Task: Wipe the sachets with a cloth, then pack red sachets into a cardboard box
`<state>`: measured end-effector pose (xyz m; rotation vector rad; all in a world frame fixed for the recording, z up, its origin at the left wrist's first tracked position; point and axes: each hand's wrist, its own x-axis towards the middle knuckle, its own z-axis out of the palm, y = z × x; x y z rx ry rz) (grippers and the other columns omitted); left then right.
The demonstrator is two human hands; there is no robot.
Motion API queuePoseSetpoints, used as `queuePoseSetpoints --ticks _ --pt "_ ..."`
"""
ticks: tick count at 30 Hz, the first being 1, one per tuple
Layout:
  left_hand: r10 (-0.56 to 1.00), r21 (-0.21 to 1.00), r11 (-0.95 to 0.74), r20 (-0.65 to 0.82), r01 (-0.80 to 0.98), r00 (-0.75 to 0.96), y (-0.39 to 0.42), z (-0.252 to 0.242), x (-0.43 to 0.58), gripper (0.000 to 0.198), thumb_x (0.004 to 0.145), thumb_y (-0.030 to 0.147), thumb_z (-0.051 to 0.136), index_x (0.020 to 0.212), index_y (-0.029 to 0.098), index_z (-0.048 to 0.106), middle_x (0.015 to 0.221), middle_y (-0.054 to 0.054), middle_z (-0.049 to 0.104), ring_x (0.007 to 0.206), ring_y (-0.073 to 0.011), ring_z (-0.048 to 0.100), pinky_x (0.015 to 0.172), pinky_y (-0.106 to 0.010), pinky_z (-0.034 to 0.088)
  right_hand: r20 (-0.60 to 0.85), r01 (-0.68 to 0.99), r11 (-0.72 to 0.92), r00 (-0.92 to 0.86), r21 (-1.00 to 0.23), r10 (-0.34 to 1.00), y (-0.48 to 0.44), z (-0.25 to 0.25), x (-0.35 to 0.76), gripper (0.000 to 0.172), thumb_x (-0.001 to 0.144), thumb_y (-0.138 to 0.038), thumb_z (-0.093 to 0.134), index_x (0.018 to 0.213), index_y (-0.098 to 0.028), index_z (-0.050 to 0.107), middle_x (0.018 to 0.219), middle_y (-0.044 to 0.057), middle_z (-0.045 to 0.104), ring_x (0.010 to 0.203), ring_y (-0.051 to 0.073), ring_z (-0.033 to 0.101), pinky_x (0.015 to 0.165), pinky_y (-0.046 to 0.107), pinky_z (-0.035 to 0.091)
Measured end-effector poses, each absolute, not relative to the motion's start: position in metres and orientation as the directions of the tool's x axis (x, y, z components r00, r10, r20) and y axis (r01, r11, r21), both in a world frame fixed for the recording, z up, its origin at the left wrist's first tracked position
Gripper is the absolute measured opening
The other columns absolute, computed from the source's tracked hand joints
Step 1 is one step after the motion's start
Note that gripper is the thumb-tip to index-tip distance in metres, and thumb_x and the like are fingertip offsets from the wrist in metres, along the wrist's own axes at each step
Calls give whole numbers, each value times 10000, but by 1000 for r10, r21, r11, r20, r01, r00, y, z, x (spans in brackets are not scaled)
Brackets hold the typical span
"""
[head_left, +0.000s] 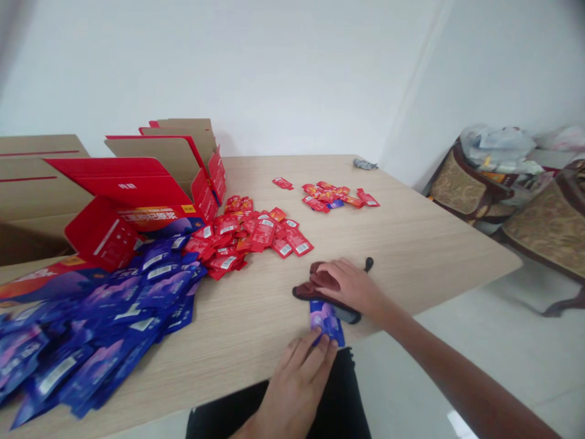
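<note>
Now | left hand (299, 378): on blue sachet (322, 314), grip unclear | right hand (351, 283): gripping pouch (305, 291) | red box (155, 177): Chinese lettering (153, 216), blurred

Blue packet (322, 314), glossy, plastic-looking; table (393, 244), smooth, wood-grained; boxes (153, 152), cardboard, matt inside.

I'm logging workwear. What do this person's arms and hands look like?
The left hand and right hand are ungloved, with no rings visible. The right forearm is bare: no sleeve or watch shows. The left forearm is mostly outside the picture.
</note>
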<state>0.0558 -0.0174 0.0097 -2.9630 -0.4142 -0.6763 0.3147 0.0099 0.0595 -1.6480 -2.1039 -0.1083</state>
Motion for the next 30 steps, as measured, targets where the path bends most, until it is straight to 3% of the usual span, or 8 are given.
queuePoseSetpoints --ticks 4,8,13,19,25,27,30 --pt "261 52 -959 536 277 803 -16 7 59 392 1105 243 377 1409 219 623 1352 17 709 1329 -207 562 1151 -337 397 484 978 145 -57 -148 873 22 76 333 278 961 -356 712 1187 -231 610 1124 98 731 1015 304 663 900 452 539" --pt "304 121 -948 604 293 736 -20 7 63 380 1108 276 373 1356 228 658 1301 7 729 1295 -202 593 1151 -339 406 581 931 146 82 -335 810 -15 91 316 334 953 -398 711 1216 -249 570 1142 86 717 1008 279 667 868 410 539" --pt "373 216 -928 515 305 772 -26 10 63 422 1116 265 312 1222 210 716 1107 -22 764 1032 -202 697 1079 -360 468 310 846 358 -244 -396 919 -55 82 283 277 912 -328 759 1112 -259 581 1068 42 726 981 245 677 861 368 536" --pt "307 108 -948 559 300 770 -26 9 61 414 1115 238 325 1354 178 657 1341 -29 715 1299 -217 609 1151 -356 399 309 910 297 -205 -290 929 -9 65 292 295 918 -401 763 1102 -249 590 1101 51 721 1010 264 657 865 402 532" --pt "293 97 -952 568 291 769 -23 7 61 404 1115 239 340 1364 184 654 1345 -22 719 1327 -210 602 1156 -343 402 385 983 155 -106 -98 917 36 74 320 245 963 -389 706 1130 -231 623 1057 84 731 1004 296 670 824 402 540" --pt "303 109 -949 578 296 758 -24 7 62 391 1112 244 360 1360 182 656 1335 -30 723 1320 -213 609 1160 -347 405 493 988 83 -8 -130 870 26 85 322 237 969 -378 685 1141 -230 619 1077 99 733 1000 305 674 842 417 539" --pt "313 128 -947 567 294 762 -26 8 63 365 1100 242 406 1365 168 646 1340 -54 713 1320 -231 607 1169 -363 407 588 948 118 84 -297 804 -10 98 307 300 949 -431 687 1164 -244 591 1111 102 727 988 288 689 842 399 548"
